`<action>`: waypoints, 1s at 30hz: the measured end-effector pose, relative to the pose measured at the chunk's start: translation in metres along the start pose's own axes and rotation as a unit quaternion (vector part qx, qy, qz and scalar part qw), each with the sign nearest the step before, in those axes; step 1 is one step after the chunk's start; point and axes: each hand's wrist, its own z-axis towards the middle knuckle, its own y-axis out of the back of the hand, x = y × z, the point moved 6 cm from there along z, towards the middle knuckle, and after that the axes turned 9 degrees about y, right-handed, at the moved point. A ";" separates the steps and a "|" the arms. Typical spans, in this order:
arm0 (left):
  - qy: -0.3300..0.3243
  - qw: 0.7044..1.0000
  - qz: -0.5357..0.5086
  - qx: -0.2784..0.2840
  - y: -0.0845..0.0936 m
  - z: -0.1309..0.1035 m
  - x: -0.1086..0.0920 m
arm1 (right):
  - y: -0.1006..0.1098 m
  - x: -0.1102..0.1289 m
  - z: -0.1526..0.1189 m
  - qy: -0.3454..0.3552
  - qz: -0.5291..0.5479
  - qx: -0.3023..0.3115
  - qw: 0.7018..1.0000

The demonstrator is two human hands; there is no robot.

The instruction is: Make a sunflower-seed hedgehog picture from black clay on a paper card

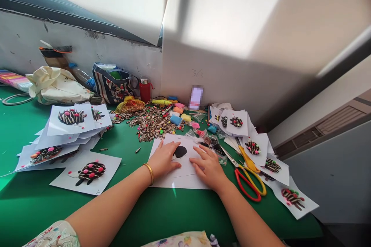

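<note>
White paper sheets [181, 180] lie on the green table in front of me. A flat black oval shape [181, 151] sits on the upper part of the paper. My left hand [165, 158] rests on the paper at the left of the black shape, fingers stretched and thumb apart; a gold bangle [149, 173] circles that wrist. On the right side of the paper lies my right hand [209, 166], fingers spread, holding nothing. Beyond the paper spreads a heap of striped sunflower seeds [153, 121].
Finished-looking hedgehog cards [91, 173] are piled at the left, and more cards [253, 146] at the right. Red-and-yellow-handled scissors [249, 183] lie beside my right hand. Clay lumps [176, 119], a red flask [145, 90], a striped bag [114, 85] and a phone [196, 97] stand along the wall.
</note>
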 end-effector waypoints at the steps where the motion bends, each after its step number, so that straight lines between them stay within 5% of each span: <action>1: 0.001 1.000 0.002 0.001 0.000 0.000 0.000 | -0.001 0.000 0.000 0.002 0.006 0.005 1.000; 5: 0.011 1.000 0.009 0.001 0.001 -0.001 -0.001 | 0.001 -0.007 -0.001 -0.039 -0.003 0.004 0.999; 16: 0.014 1.000 0.012 0.000 0.001 -0.002 -0.002 | 0.001 -0.002 -0.006 0.026 -0.002 0.032 0.999; 25: 0.013 0.998 0.032 -0.062 0.010 -0.006 -0.004 | 0.006 -0.017 -0.007 -0.025 -0.012 -0.030 0.999; 30: -0.029 0.999 0.020 -0.027 0.002 -0.005 -0.006 | 0.003 -0.008 -0.005 -0.013 -0.006 -0.007 1.000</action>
